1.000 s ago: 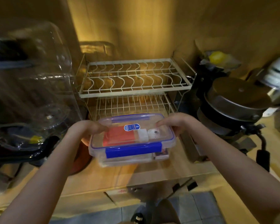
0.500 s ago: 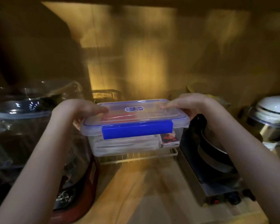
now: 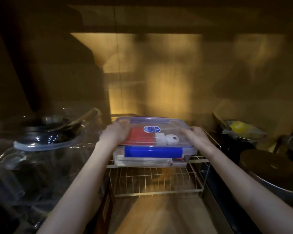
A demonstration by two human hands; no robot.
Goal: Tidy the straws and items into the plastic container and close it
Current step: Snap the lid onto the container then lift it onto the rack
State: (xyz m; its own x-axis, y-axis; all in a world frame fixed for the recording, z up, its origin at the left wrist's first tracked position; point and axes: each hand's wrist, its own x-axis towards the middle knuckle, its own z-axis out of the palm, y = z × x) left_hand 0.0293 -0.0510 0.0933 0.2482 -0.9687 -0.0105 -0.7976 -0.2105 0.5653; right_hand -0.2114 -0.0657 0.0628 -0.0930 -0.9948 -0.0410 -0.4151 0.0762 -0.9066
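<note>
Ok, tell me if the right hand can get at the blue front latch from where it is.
Probably yes. The right hand rests on the container's right end, and the blue front latch faces the person with nothing covering it; only a short shift inward seems needed.

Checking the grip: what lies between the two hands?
Head view: the closed plastic container on the wire rack, left hand and right hand on its ends.

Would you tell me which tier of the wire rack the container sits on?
The upper tier: the plastic container rests there, while the lower tier beneath holds nothing visible.
</note>
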